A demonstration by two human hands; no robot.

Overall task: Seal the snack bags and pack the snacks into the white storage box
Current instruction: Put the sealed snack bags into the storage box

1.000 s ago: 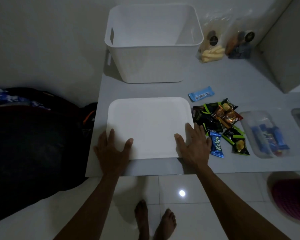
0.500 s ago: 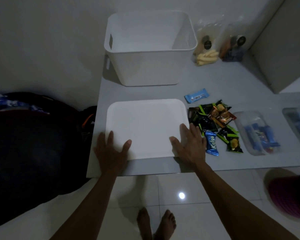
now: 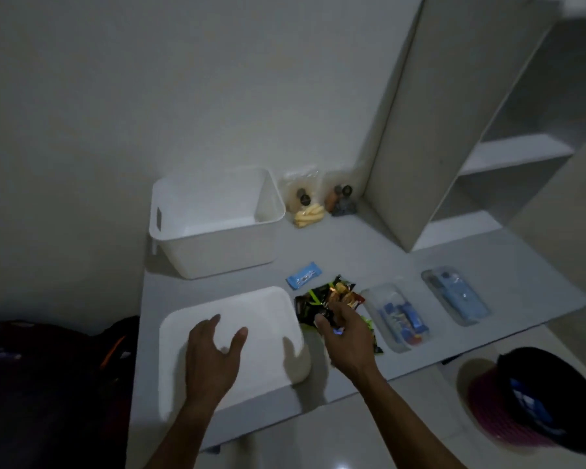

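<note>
- far left, a dark bag point(image 3: 48, 384) sits in the shadow beside the table point(image 3: 369, 252).
- one white storage box point(image 3: 214, 221) stands at the back left of the table. its top is open and i can see nothing in it.
- one flat white lid point(image 3: 268, 319) lies on the table in front of the box.
- the left hand point(image 3: 210, 360) is over the lid with its fingers spread and a bit bent. it holds nothing.
- two clear snack bags stand at the back, just right of the box: one bag with yellow sticks point(image 3: 305, 201) and one bag with dark bits point(image 3: 340, 198).
- one small blue snack bar point(image 3: 303, 275) lies alone, between the box and the pile.
- a pile of dark snack packs point(image 3: 329, 296) lies just right of the lid. they overlap, so i cannot count them.
- the right hand point(image 3: 345, 336) is on the pile. its fingers curl down at the packs, but i cannot tell if it has hold of one.
- two clear bags lie flat further right: one bag with blue packs point(image 3: 400, 316), then one bag with a light blue thing point(image 3: 454, 296).
- tall white shelves point(image 3: 454, 130) stand at the back right.
- one round dark hat point(image 3: 535, 397) is at the bottom right.
</note>
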